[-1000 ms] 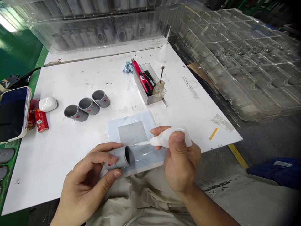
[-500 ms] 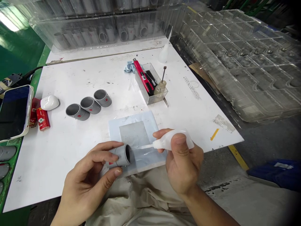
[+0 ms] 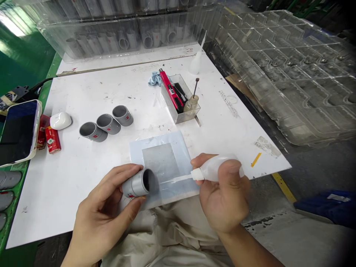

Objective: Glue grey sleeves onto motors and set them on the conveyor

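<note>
Between the fingers and thumb of my left hand (image 3: 108, 207) lies a short grey plastic pipe sleeve (image 3: 136, 183), its open end turned right. My right hand (image 3: 226, 196) is wrapped round a white squeeze bottle (image 3: 217, 167) with a long thin nozzle. The nozzle points left and its tip stays a little apart from the sleeve's mouth. Beneath them is a pale blue cloth (image 3: 182, 148) with a grey square plate (image 3: 161, 159) on it. Three similar grey sleeves (image 3: 108, 124) stand in a slanted row further back on the left.
A clear box (image 3: 180, 118) holds a red utility knife (image 3: 171, 89) and a small glass jar (image 3: 191, 104). Behind it stands another nozzle bottle (image 3: 196, 63). A phone (image 3: 19, 131) and a white case (image 3: 60, 121) are at left. Clear trays (image 3: 292, 74) lie at right.
My right hand has drawn the squeeze bottle to the right, away from the sleeve. My left hand has turned the sleeve slightly, so its mouth shows more.
</note>
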A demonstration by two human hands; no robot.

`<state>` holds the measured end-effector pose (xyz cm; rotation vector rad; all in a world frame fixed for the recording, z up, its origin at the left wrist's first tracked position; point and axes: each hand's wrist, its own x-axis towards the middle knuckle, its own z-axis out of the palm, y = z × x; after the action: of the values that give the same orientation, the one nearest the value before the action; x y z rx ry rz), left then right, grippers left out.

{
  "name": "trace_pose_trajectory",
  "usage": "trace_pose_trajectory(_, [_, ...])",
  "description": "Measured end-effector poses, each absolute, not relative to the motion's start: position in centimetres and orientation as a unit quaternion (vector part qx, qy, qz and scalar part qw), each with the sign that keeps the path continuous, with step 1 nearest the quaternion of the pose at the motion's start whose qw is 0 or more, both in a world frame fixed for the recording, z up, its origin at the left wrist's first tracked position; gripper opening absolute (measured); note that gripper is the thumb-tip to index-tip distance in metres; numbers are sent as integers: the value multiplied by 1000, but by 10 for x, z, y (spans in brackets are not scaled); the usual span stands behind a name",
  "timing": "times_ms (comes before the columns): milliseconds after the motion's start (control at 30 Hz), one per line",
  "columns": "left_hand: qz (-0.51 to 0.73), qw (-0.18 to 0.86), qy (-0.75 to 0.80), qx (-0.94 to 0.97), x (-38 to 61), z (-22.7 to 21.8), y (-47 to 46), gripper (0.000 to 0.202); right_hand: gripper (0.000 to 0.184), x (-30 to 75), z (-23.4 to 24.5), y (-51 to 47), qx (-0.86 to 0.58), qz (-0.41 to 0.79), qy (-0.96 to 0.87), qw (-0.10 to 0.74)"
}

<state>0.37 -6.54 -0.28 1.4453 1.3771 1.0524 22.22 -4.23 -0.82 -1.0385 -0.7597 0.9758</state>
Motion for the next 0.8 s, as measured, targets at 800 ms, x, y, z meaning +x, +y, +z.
trace_pose_trajectory(800, [429,418,540,592,6,-8,-65,41,40,223,-11,-45,-469,500,-400,608])
